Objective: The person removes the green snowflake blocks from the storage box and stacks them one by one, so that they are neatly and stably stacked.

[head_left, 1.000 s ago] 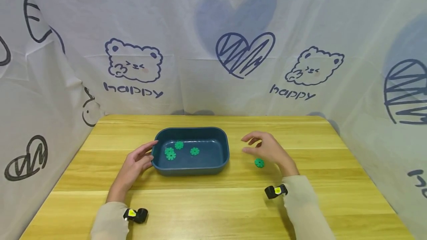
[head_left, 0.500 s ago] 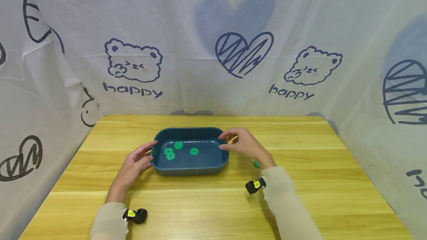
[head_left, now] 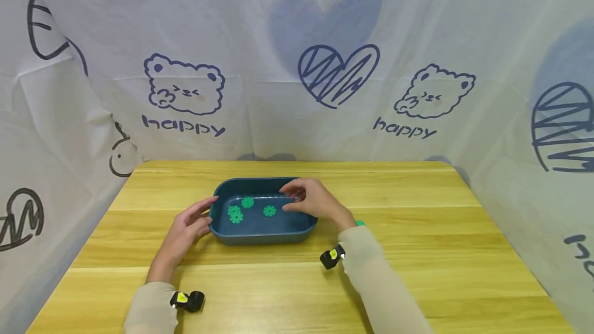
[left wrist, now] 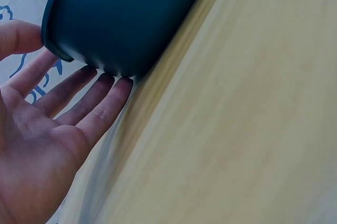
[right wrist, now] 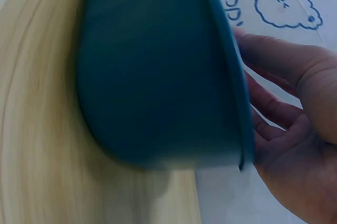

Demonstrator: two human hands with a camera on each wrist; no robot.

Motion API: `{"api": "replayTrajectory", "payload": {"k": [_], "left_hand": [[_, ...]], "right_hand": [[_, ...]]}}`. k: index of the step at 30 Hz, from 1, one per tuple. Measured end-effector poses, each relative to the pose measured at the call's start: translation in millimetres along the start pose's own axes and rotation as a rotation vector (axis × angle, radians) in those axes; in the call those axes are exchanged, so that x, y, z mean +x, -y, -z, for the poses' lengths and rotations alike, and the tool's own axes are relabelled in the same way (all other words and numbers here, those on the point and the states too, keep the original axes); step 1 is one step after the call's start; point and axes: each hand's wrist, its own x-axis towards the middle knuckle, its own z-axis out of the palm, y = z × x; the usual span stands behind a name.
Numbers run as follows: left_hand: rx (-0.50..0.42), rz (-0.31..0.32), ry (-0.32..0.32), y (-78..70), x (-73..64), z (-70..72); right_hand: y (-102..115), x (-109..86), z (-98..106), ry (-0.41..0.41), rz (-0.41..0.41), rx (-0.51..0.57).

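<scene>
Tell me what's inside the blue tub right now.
Three green gear pieces lie on the floor of the blue tub. The right hand hangs over its right end and covers that corner, so anything there is hidden.

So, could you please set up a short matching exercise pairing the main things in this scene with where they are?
Things:
1. left hand
2. right hand
3. three green gear pieces
4. single green gear piece

Places:
A. on the table, outside the tub, partly hidden by the right forearm
B. against the left end of the blue tub
C. above the right end of the tub
D. on the tub's floor

Pairs: 1-B, 2-C, 3-D, 4-A
</scene>
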Motion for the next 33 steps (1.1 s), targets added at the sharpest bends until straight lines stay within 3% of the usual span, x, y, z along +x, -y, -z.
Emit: {"api": "replayTrajectory", "payload": {"k": [14, 23, 33], "left_hand": [[0.013, 0.015, -0.007, -3.1, -0.6, -1.2], [0.011, 0.018, -0.005, -3.6, -0.9, -0.9], [-0.004, 0.018, 0.003, -3.4, -0.4, -0.8]], "right_hand": [[4.6, 28.4, -32.0, 0.047, -0.007, -0.173], [2.7, 38.6, -42.0, 0.08, -0.114, -0.251], [0.0, 40.5, -47.1, 0.125, -0.103, -0.296]]}}
